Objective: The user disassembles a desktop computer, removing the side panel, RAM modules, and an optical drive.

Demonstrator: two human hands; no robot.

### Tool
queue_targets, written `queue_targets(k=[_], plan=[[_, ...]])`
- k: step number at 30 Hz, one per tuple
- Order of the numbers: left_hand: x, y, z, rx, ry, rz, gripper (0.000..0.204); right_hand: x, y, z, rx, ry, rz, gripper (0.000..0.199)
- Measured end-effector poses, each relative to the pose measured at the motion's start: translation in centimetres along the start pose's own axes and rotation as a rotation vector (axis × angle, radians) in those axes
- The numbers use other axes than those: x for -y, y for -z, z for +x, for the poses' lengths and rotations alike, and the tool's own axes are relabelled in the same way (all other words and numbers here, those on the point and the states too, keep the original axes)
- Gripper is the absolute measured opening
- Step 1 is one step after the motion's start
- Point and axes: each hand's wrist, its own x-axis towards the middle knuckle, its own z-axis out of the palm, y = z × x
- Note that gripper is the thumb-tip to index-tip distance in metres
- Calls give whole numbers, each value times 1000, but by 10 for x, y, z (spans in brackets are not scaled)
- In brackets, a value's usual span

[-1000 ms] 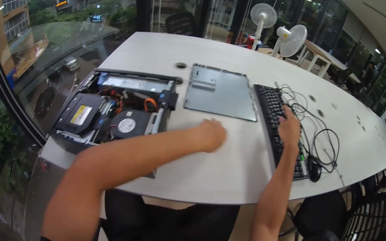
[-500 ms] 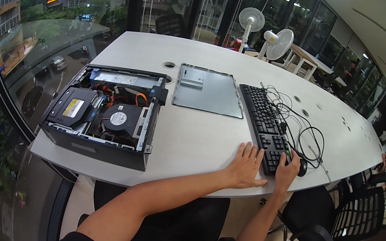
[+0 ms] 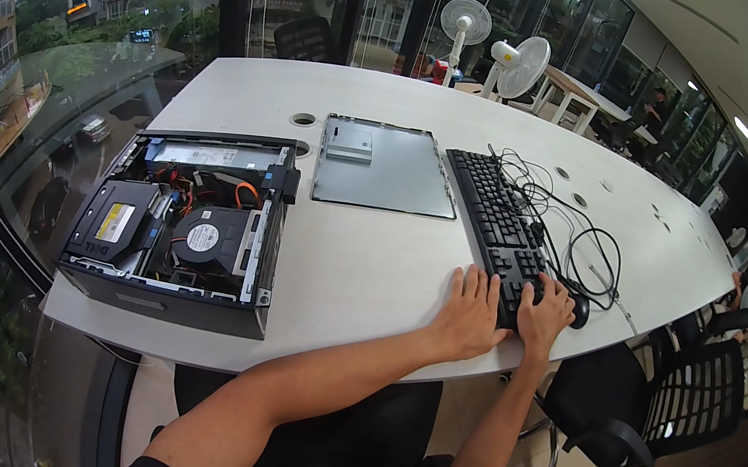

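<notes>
A black keyboard (image 3: 494, 214) lies lengthwise away from me on the white table, its near end between my hands. My left hand (image 3: 466, 319) rests flat on the table against the keyboard's near left edge, fingers stretched out and holding nothing. Over the near right corner lies my right hand (image 3: 543, 319), its fingers slightly bent and apart, touching the keys and hiding that corner. Just right of it sits a black mouse (image 3: 580, 312), partly hidden by the fingers. Looped black cables (image 3: 598, 254) lie along the keyboard's right side.
An opened desktop computer case (image 3: 158, 302) stands at the table's left, with its drive and fan showing. A flat metal side panel (image 3: 401, 184) lies between case and keyboard. Round cable holes (image 3: 303, 120) pierce the table (image 3: 358, 270). A black mesh chair (image 3: 695, 402) stands at right.
My right hand has shifted left and farther over the keyboard's near end, its fingers bending more. My left hand stays beside the edge. The view has turned slightly right.
</notes>
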Motion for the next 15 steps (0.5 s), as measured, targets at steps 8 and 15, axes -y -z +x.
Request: queue_targets(k=[8, 15], plan=[[1, 3, -5, 77, -31, -65, 87, -2, 1, -6, -40, 60, 55, 44], [2, 2, -7, 43, -28, -26, 87, -5, -2, -7, -31, 73, 87, 44]])
